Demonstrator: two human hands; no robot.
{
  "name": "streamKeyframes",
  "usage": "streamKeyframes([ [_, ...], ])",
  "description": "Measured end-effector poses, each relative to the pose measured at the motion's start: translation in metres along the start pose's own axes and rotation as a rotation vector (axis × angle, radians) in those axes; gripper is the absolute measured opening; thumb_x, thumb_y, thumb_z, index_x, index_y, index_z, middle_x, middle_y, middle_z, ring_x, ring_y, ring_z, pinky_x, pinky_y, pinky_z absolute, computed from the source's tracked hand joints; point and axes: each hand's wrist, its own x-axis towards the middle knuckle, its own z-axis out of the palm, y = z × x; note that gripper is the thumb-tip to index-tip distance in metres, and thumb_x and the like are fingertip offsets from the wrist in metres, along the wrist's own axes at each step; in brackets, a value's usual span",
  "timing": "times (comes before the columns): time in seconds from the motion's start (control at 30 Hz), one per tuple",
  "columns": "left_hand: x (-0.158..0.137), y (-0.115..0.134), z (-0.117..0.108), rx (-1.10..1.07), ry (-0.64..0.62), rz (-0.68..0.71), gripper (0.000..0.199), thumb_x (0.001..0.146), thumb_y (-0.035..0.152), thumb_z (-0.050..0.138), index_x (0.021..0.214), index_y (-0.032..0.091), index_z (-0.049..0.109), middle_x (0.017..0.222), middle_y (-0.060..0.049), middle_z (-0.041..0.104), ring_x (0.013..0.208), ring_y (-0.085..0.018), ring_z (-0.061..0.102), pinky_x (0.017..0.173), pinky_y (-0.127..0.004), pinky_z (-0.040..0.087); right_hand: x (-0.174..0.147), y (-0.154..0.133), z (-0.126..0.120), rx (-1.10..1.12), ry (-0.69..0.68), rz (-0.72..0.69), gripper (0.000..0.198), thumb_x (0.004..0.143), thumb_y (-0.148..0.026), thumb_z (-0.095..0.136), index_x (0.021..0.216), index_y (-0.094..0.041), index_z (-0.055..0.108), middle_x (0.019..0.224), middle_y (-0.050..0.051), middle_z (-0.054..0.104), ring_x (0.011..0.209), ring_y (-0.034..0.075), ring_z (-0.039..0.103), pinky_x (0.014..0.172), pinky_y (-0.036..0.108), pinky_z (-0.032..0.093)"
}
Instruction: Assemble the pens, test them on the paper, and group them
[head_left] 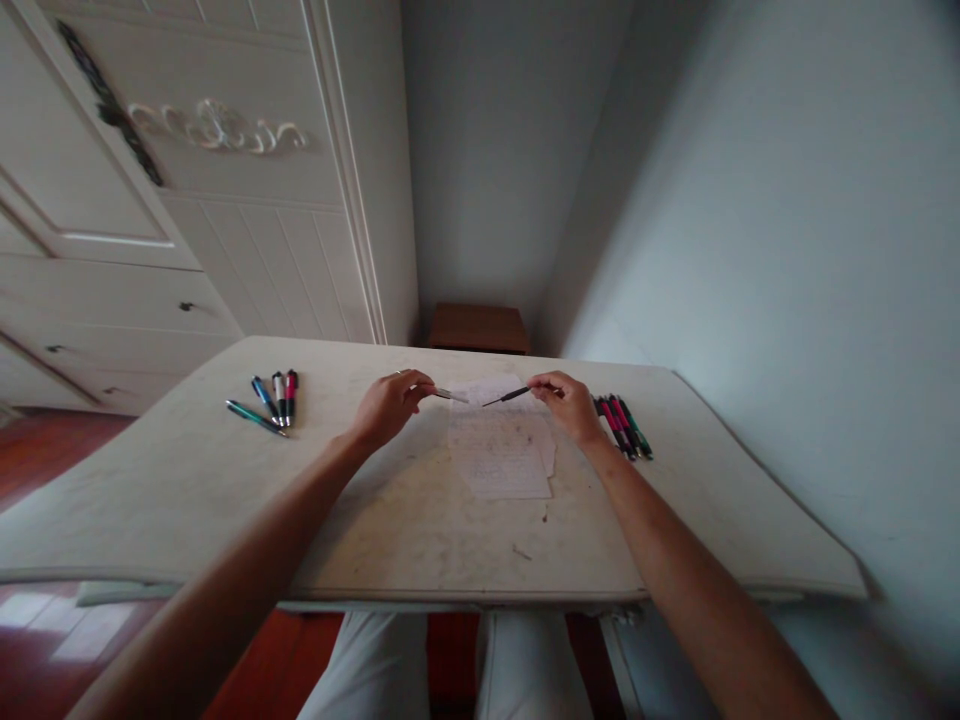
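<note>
My left hand (391, 407) pinches a slim greyish pen part (452, 396) between thumb and fingers, its tip toward the middle. Across from it, my right hand (570, 405) grips a thin dark pen part (510, 395) that narrows to a point. The two pointed ends face each other with a small gap between them, above the far part of a handwritten sheet of paper (510, 465). Whether these are whole pens or pieces of one is too small to tell.
On the white table (360, 540), several pens lie at left, among them a teal pen (255, 418) and a pink pen (291, 397). More pens (624, 428) lie beside my right wrist. Beyond are a wooden stool-like piece (478, 327), a white cabinet (277, 260) and a wall (787, 250).
</note>
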Motion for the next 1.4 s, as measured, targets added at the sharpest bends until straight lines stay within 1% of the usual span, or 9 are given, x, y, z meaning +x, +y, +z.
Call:
streamKeyframes([
  [0.2,0.001,-0.005,-0.001,-0.052,0.033,0.051,0.027,0.088,0.039,0.053,0.091,0.018,0.07,0.079,-0.004,0.067,0.054,-0.011,0.058,0.065,-0.026,0.047,0.002,0.002,-0.007,-0.024,0.015,-0.022,0.019,0.079,-0.036,0.062,0.08,-0.02,0.072,0.088,0.007,0.071,0.081,0.022,0.064,0.075,0.035,0.049],
  [0.4,0.0,-0.009,0.0,-0.092,0.011,0.093,0.025,0.088,0.03,0.051,0.094,0.016,0.071,0.084,-0.006,0.069,0.061,-0.012,0.062,0.064,-0.024,0.049,0.002,0.001,-0.008,-0.024,0.027,-0.006,0.02,0.078,-0.034,0.06,0.084,-0.02,0.073,0.09,0.007,0.072,0.08,0.021,0.064,0.073,0.034,0.05],
  [0.5,0.001,-0.01,0.0,-0.067,0.009,0.097,0.024,0.087,0.027,0.051,0.095,0.017,0.071,0.085,-0.006,0.071,0.065,-0.013,0.064,0.068,-0.025,0.049,0.002,0.0,-0.008,-0.008,0.034,0.004,0.02,0.078,-0.033,0.059,0.084,-0.019,0.072,0.089,0.008,0.071,0.078,0.02,0.064,0.072,0.034,0.05],
  [0.63,0.002,-0.011,0.001,-0.017,0.002,0.071,0.024,0.088,0.029,0.053,0.097,0.017,0.072,0.086,-0.006,0.072,0.072,-0.016,0.065,0.074,-0.027,0.05,0.005,0.003,-0.012,0.019,0.044,0.034,0.021,0.078,-0.033,0.058,0.085,-0.019,0.071,0.089,0.008,0.071,0.073,0.019,0.063,0.068,0.033,0.05],
  [0.83,0.001,-0.015,0.002,0.019,-0.05,0.049,0.021,0.086,0.03,0.056,0.094,0.02,0.073,0.091,-0.007,0.074,0.083,-0.02,0.066,0.081,-0.03,0.049,0.006,0.004,-0.015,0.026,0.061,0.026,0.022,0.079,-0.036,0.057,0.085,-0.019,0.07,0.088,0.008,0.071,0.072,0.019,0.063,0.065,0.032,0.049],
  [1.07,0.001,-0.018,0.003,0.107,-0.157,0.057,0.018,0.084,0.027,0.056,0.088,0.021,0.073,0.091,-0.006,0.073,0.077,-0.019,0.065,0.078,-0.03,0.048,0.006,0.003,-0.016,0.009,0.059,0.025,0.02,0.079,-0.034,0.056,0.085,-0.019,0.069,0.087,0.008,0.07,0.072,0.019,0.062,0.066,0.033,0.049],
  [1.2,-0.001,-0.016,0.006,0.149,-0.169,0.084,0.022,0.087,0.033,0.055,0.09,0.021,0.072,0.093,-0.007,0.072,0.083,-0.021,0.065,0.082,-0.032,0.049,0.005,0.003,-0.015,-0.028,0.055,0.014,0.019,0.079,-0.031,0.055,0.085,-0.02,0.068,0.085,0.007,0.069,0.073,0.019,0.062,0.068,0.033,0.049],
  [1.3,-0.004,-0.012,0.011,0.152,-0.148,0.123,0.027,0.089,0.039,0.054,0.097,0.02,0.072,0.1,-0.008,0.071,0.095,-0.023,0.064,0.088,-0.035,0.048,0.004,0.001,-0.014,-0.086,0.053,-0.037,0.018,0.08,-0.028,0.053,0.084,-0.02,0.068,0.087,0.007,0.068,0.076,0.02,0.062,0.071,0.034,0.049],
  [1.4,-0.006,-0.003,0.019,0.131,-0.126,0.17,0.031,0.088,0.043,0.057,0.103,0.019,0.071,0.105,-0.01,0.07,0.1,-0.025,0.062,0.092,-0.037,0.047,0.002,-0.003,-0.012,-0.15,0.027,-0.098,0.016,0.081,-0.024,0.053,0.084,-0.02,0.068,0.089,0.007,0.067,0.08,0.021,0.061,0.072,0.033,0.049],
])
